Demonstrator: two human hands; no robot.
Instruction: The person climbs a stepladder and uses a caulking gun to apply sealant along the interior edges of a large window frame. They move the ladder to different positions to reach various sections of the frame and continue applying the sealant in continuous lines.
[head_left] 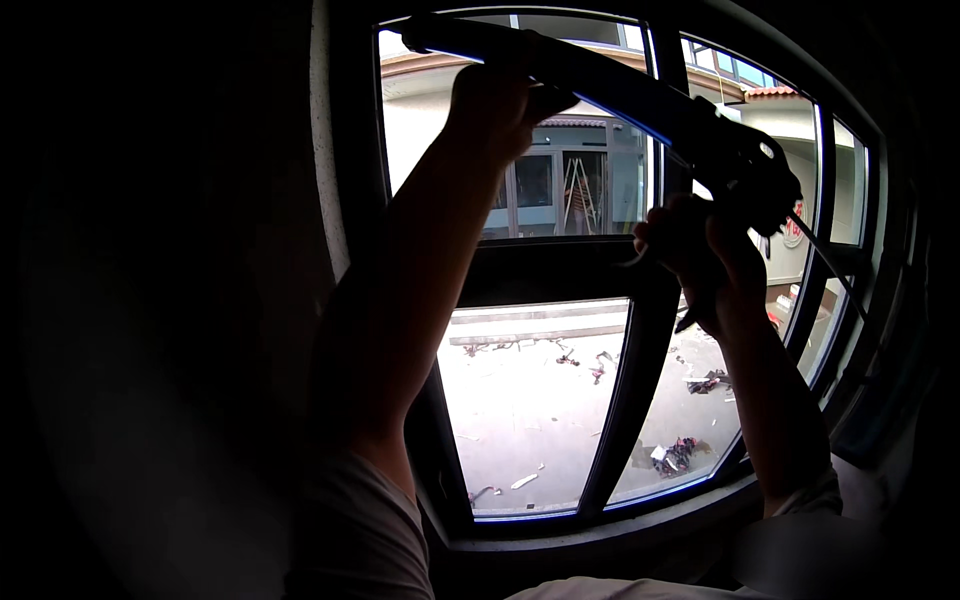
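A long dark caulking gun point(620, 90), seen mostly as a silhouette, slants from the upper left down to the right in front of the window. Its nozzle end point(418, 34) is by the top left corner of the window frame point(365, 130); whether it touches cannot be made out. My left hand point(500, 100) is raised and closed around the front of the barrel from below. At the rear, my right hand point(705, 250) grips the handle and trigger. A thin rod point(828, 255) sticks out behind the gun toward the lower right.
Dark bars split the window into several panes. A pale wall strip point(328, 150) runs down its left side, and a sill point(600, 525) lies below. Through the glass are a paved yard point(530, 400) with scattered debris point(678, 457), a building opposite and a stepladder point(578, 190).
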